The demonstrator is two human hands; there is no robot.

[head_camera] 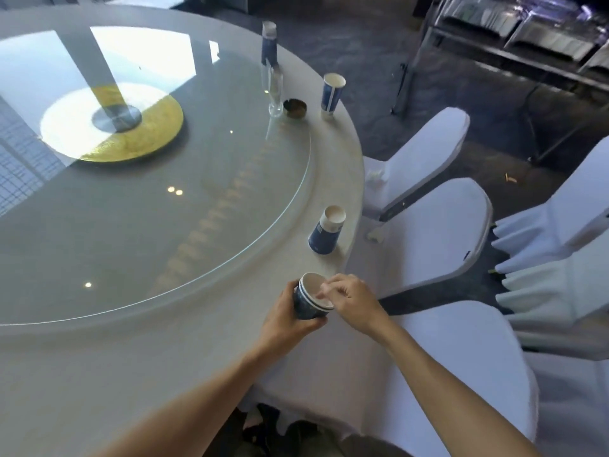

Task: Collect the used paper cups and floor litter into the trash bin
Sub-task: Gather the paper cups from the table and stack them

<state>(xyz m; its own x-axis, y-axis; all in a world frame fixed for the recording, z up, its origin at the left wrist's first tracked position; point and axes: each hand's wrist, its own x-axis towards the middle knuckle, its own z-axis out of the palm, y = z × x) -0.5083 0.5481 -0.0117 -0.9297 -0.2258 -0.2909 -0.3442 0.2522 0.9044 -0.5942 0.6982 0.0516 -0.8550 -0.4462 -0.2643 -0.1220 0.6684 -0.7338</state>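
My left hand grips a stack of blue and white paper cups near the table's right edge. My right hand is pinched on the rim of the top cup in that stack. Another blue paper cup stands further along the edge. A third cup stands beyond it. A fourth cup sits upside down on something clear at the far side. A small piece of litter lies on the dark floor. No trash bin is in view.
The round table has a white cloth and a glass turntable. A tall glass and a small dark ashtray stand near the third cup. White-covered chairs crowd the table's right side. A metal rack stands at the back right.
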